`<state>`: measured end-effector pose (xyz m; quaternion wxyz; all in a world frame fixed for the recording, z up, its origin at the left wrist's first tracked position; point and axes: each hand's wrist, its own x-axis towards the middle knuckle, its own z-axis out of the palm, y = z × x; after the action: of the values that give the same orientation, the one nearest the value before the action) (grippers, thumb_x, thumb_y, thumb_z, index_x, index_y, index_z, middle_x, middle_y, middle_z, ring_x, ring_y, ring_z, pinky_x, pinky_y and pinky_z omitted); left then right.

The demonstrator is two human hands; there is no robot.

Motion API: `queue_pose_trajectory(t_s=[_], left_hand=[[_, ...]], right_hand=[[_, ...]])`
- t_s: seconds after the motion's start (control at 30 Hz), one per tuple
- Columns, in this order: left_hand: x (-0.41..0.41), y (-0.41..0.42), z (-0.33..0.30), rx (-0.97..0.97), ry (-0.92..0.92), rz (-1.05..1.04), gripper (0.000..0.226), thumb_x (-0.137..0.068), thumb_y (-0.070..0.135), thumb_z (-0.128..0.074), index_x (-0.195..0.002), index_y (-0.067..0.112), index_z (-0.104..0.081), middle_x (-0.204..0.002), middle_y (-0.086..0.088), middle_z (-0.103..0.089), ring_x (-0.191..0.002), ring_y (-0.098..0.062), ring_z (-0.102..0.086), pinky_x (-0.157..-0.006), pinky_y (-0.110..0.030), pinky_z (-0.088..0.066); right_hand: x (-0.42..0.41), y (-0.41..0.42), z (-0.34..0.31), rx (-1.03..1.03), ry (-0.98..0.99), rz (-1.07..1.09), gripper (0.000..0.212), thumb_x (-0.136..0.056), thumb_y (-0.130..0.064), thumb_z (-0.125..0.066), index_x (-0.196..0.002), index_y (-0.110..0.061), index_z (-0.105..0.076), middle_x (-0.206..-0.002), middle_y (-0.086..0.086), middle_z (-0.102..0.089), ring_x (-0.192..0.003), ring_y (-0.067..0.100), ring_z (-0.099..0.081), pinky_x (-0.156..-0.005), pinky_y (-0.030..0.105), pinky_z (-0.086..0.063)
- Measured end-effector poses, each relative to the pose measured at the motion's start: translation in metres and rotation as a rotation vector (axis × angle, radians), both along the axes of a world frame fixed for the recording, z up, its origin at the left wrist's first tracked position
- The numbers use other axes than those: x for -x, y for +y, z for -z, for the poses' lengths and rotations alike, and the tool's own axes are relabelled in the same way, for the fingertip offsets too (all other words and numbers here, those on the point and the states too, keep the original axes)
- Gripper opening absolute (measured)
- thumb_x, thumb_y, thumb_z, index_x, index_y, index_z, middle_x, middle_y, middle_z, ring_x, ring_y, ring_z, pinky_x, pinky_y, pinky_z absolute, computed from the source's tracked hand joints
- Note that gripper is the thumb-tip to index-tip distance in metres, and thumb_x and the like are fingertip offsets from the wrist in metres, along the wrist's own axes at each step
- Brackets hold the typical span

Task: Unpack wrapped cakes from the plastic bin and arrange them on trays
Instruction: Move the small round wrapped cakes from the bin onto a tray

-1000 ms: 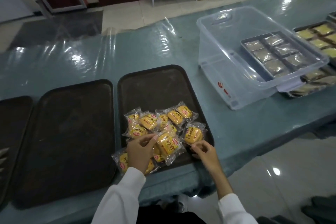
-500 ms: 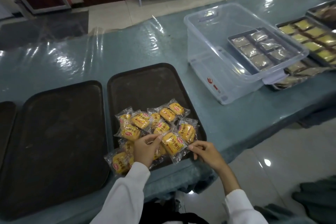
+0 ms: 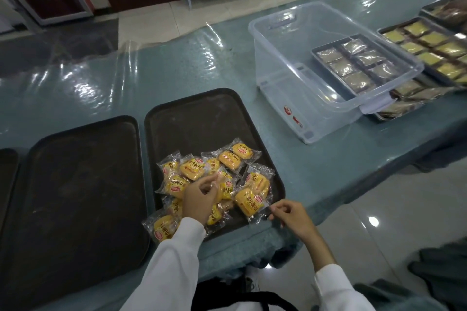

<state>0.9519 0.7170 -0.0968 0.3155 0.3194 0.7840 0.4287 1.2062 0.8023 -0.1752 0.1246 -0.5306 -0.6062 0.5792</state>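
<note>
We see a heap of wrapped cakes (image 3: 217, 179) lying on the near half of a dark tray (image 3: 202, 118) in the middle of the counter (image 3: 126, 78), which is covered in shiny clear film. The cakes are yellow in clear wrappers with red marks, and they overlap one another loosely; one at the near left corner hangs over the tray's edge.

Our left hand (image 3: 199, 197) sits over the middle of the heap, its thumb and forefinger pinching the clear wrapper of one cake. Our right hand (image 3: 290, 217) is at the tray's near right corner, its fingertips pinching the crimped wrapper edge of the nearest right-hand cake (image 3: 249, 202). Both arms wear white sleeves.

Just left of this tray lies a second dark tray (image 3: 75, 184) with nothing on it, and the edge of a third tray (image 3: 7, 174) shows at the far left.

To the far right stands the clear plastic bin (image 3: 328, 78), well apart from the heap; we see no cakes inside it. Through its walls and beyond it we see metal pans (image 3: 429, 45) holding rows of square yellow pieces.
</note>
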Motion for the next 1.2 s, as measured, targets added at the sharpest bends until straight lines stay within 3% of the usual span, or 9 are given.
queue_pose_trajectory(t_s=[0.1,0.2,0.37,0.47,0.53,0.73,0.9,1.03,1.2], left_hand=[[0.002,0.001,0.003,-0.001,0.005,-0.044,0.035,-0.098,0.013,-0.066,-0.13,0.025,-0.068,-0.12,0.013,-0.067,-0.084,0.004,-0.057,-0.069,-0.014,-0.056],[0.006,0.003,0.006,-0.013,0.007,-0.079,0.037,-0.098,0.012,-0.066,-0.132,0.025,-0.067,-0.126,0.01,-0.066,-0.105,-0.003,-0.061,-0.075,-0.007,-0.047],[0.012,0.005,0.015,0.009,0.028,-0.088,0.037,-0.098,0.012,-0.067,-0.133,0.023,-0.066,-0.135,0.005,-0.064,-0.122,-0.015,-0.059,-0.098,-0.031,-0.051],[0.014,0.005,0.02,0.025,0.056,-0.055,0.033,-0.096,0.008,-0.068,-0.124,0.025,-0.069,-0.131,0.006,-0.065,-0.122,-0.016,-0.059,-0.096,-0.028,-0.052],[0.015,0.005,0.022,0.025,0.06,-0.044,0.029,-0.096,0.008,-0.068,-0.118,0.027,-0.07,-0.129,0.007,-0.065,-0.121,-0.014,-0.06,-0.093,-0.024,-0.053],[0.018,0.001,0.021,0.016,0.091,-0.03,0.023,-0.092,0.011,-0.072,-0.109,0.027,-0.071,-0.123,0.008,-0.062,-0.108,-0.003,-0.06,-0.082,-0.012,-0.048],[0.023,-0.008,0.023,-0.003,0.075,-0.054,0.024,-0.092,0.01,-0.073,-0.106,0.028,-0.07,-0.121,0.009,-0.062,-0.107,-0.001,-0.061,-0.094,-0.027,-0.057],[0.024,-0.018,0.02,-0.03,0.043,-0.042,0.026,-0.09,0.012,-0.076,-0.102,0.034,-0.069,-0.115,0.012,-0.066,-0.105,-0.001,-0.063,-0.09,-0.026,-0.057],[0.017,-0.028,0.014,-0.055,0.055,0.005,0.029,-0.089,0.015,-0.077,-0.1,0.04,-0.066,-0.113,0.016,-0.067,-0.105,0.0,-0.063,-0.088,-0.023,-0.057]], right_hand=[[0.002,0.003,0.005,-0.053,-0.062,-0.108,0.005,-0.095,-0.021,-0.075,-0.094,-0.018,-0.079,-0.068,-0.001,-0.075,-0.059,0.003,-0.065,-0.065,0.015,-0.051],[0.005,0.006,0.012,-0.072,-0.117,-0.195,0.005,-0.092,-0.027,-0.077,-0.09,-0.024,-0.08,-0.063,0.0,-0.073,-0.054,0.006,-0.061,-0.065,0.021,-0.052],[0.011,0.011,0.016,-0.112,-0.19,-0.282,0.007,-0.09,-0.033,-0.08,-0.083,-0.03,-0.08,-0.06,-0.005,-0.071,-0.049,0.003,-0.059,-0.061,0.023,-0.049],[0.015,0.013,0.014,-0.113,-0.204,-0.315,0.007,-0.088,-0.033,-0.082,-0.084,-0.029,-0.078,-0.064,-0.006,-0.073,-0.052,0.002,-0.062,-0.059,0.019,-0.051],[0.014,0.015,0.015,-0.102,-0.201,-0.332,0.008,-0.086,-0.034,-0.083,-0.085,-0.028,-0.077,-0.067,-0.005,-0.074,-0.054,0.005,-0.064,-0.061,0.024,-0.053],[0.008,0.021,0.014,-0.049,-0.136,-0.324,0.012,-0.084,-0.037,-0.084,-0.085,-0.027,-0.079,-0.069,0.005,-0.074,-0.053,0.01,-0.058,-0.059,0.025,-0.048],[0.017,0.014,0.01,-0.028,-0.107,-0.35,0.012,-0.089,-0.036,-0.08,-0.09,-0.025,-0.079,-0.074,0.002,-0.077,-0.056,0.006,-0.063,-0.06,0.018,-0.05],[0.022,0.011,0.005,-0.013,-0.025,-0.234,0.01,-0.094,-0.025,-0.075,-0.091,-0.016,-0.078,-0.075,0.003,-0.078,-0.045,0.006,-0.052,-0.048,0.018,-0.041],[0.032,0.002,0.005,0.036,0.061,-0.095,0.013,-0.097,-0.018,-0.071,-0.097,-0.006,-0.074,-0.083,0.005,-0.08,-0.047,0.017,-0.055,-0.047,0.024,-0.045]])
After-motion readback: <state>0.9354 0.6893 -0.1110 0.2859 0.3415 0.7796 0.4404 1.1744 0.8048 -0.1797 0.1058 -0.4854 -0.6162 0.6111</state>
